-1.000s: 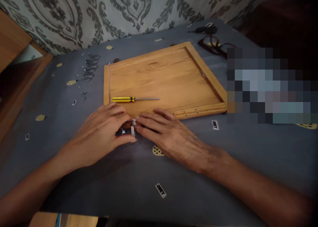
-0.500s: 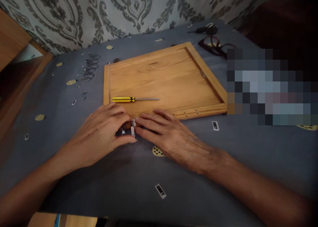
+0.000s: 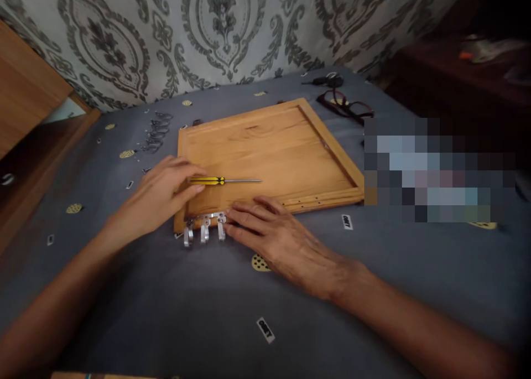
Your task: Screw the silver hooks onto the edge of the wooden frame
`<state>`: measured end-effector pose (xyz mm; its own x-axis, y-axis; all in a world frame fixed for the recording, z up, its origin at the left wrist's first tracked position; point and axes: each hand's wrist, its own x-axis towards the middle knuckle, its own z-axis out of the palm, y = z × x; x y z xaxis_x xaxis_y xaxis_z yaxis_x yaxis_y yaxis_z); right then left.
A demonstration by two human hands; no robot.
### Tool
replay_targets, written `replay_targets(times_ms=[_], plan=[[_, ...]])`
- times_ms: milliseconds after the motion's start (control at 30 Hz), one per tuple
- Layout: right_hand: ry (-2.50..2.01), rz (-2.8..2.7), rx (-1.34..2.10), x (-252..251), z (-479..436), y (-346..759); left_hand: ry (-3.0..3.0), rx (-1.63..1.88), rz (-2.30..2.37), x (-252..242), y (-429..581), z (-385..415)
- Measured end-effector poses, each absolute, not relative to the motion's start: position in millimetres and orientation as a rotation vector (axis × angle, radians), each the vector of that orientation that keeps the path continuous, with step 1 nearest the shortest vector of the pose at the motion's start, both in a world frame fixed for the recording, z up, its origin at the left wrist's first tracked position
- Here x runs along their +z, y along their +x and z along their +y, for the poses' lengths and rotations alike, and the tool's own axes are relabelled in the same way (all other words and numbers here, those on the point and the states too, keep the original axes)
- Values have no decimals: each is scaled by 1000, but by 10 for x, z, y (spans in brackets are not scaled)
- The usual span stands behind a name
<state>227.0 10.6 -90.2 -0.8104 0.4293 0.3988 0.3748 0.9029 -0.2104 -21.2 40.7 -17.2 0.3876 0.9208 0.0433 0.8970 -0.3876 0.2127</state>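
Now, left hand (image 3: 162, 188) around yellow screwdriver (image 3: 219, 181), grip unclear, right hand (image 3: 286, 240) loosely outstretched, fingertips at metal hooks (image 3: 204, 233).

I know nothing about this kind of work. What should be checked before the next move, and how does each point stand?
1. Screwdriver within reach: ok; the left hand has thumb and fingers about its handle.
2. Firm hold on that handle: cannot tell.
3. Screwdriver tip on a screw: not ok; it is over the wooden panel, away from the metal hooks.
4. Three hooks lined up along the near edge: ok; whether they are tight, cannot tell.
5. Right hand at that edge: ok; fingertips at the rightmost hook.
6. Loose metal pieces off the panel: ok.
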Motion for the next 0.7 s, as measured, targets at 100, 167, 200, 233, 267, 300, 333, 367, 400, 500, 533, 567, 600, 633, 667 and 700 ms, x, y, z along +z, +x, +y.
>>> replay_targets(times_ms=[100,167,200,233,267,300,333,367,400,500,533,567,600,633,667,700], plan=[[-577,-2615,170,-892,106,2267,2502,181,1638,-285,-173,478],[-577,-2625,181,-883,106,2265,2500,147,1632,-324,-155,494],[-580,-2630,184,-881,106,2264,2498,137,1630,-332,-150,496],[-583,-2632,185,-882,107,2264,2498,128,1627,-337,-148,496],[-584,-2628,183,-885,107,2264,2498,123,1624,-342,-147,494],[-584,-2620,181,-892,107,2264,2500,121,1624,-349,-147,490],[-580,-2610,181,-902,107,2264,2503,122,1624,-359,-147,485],[-574,-2600,183,-912,107,2263,2505,124,1624,-371,-149,481],[-569,-2595,185,-922,106,2263,2504,128,1625,-385,-151,477],[-567,-2591,188,-942,105,2262,2480,149,1645,-387,-168,467],[-571,-2591,185,-943,105,2263,2461,160,1663,-362,-176,461],[-574,-2594,183,-942,105,2264,2439,176,1687,-318,-182,449],[-575,-2595,184,-941,106,2265,2415,191,1712,-256,-184,430],[-574,-2597,187,-939,107,2267,2391,219,1743,-178,-182,401],[-570,-2600,193,-938,109,2270,2371,256,1770,-87,-175,361],[-568,-2602,199,-939,111,2272,2352,282,1794,12,-165,310]])
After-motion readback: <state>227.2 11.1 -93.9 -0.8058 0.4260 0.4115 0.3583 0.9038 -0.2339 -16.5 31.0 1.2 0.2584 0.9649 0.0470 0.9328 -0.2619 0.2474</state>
